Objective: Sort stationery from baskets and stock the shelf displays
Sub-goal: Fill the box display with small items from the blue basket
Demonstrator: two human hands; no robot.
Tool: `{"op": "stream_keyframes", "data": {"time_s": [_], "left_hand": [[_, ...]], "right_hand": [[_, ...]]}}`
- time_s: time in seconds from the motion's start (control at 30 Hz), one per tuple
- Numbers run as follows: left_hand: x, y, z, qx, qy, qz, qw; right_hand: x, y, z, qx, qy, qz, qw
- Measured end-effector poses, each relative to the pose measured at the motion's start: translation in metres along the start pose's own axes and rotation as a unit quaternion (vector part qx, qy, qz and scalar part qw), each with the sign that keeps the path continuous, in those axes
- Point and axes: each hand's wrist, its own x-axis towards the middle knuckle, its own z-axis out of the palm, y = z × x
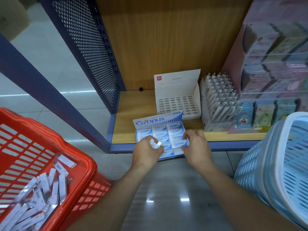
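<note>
Here, eraser (155, 144) between left fingers (160, 150)

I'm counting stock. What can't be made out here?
Head view:
Packet in left hand: blurred.
Whether right hand grips an eraser: blurred.
Eraser box front row: covered by both hands.
Blue basket contents: wall and frame edge hide them.
Print on packets in red basket: too small.
</note>
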Motion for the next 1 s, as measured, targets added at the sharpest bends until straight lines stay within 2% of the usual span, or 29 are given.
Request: {"op": "stream_keyframes", "data": {"time_s": [0.1, 0.17, 0.23, 0.27, 0.33, 0.37, 0.4, 0.47, 0.6, 0.77, 0.9, 1.0], "left_hand": [[-0.002, 0.0, -0.002, -0.118, -0.012, -0.041, 0.992], [-0.005, 0.005, -0.003, -0.226, -0.026, -0.085, 0.97], [-0.009, 0.012, -0.004, -0.322, -0.049, -0.123, 0.937], [-0.011, 0.016, -0.005, -0.366, -0.066, -0.132, 0.919], [-0.016, 0.025, -0.007, -0.445, -0.116, -0.136, 0.878], [-0.016, 0.028, -0.007, -0.477, -0.137, -0.137, 0.857], [-0.018, 0.031, -0.008, -0.498, -0.152, -0.137, 0.842], [-0.021, 0.034, -0.009, -0.516, -0.158, -0.137, 0.831], [-0.023, 0.032, -0.011, -0.511, -0.155, -0.118, 0.837], [-0.019, 0.03, -0.018, -0.478, -0.143, -0.121, 0.858], [-0.019, 0.027, -0.02, -0.336, -0.13, -0.072, 0.93], [-0.019, 0.022, -0.013, -0.281, -0.105, -0.049, 0.953]], "right_hand": [[0.0, 0.0, -0.001, 0.003, 0.007, 0.002, 1.0], [-0.001, 0.002, -0.003, 0.021, 0.031, 0.004, 0.999], [-0.005, -0.003, -0.006, 0.112, 0.042, 0.02, 0.993], [-0.009, -0.009, -0.007, 0.205, 0.013, 0.037, 0.978], [-0.022, -0.027, -0.009, 0.404, -0.115, 0.085, 0.904], [-0.029, -0.035, -0.009, 0.45, -0.166, 0.093, 0.872], [-0.033, -0.039, -0.007, 0.462, -0.191, 0.086, 0.862], [-0.037, -0.045, -0.005, 0.473, -0.181, 0.074, 0.859], [-0.037, -0.047, -0.005, 0.502, -0.129, 0.08, 0.852], [-0.036, -0.037, -0.006, 0.404, -0.052, 0.033, 0.913], [-0.031, -0.015, -0.009, 0.216, -0.05, -0.043, 0.974], [-0.029, -0.005, -0.01, 0.201, -0.047, -0.061, 0.977]]}}
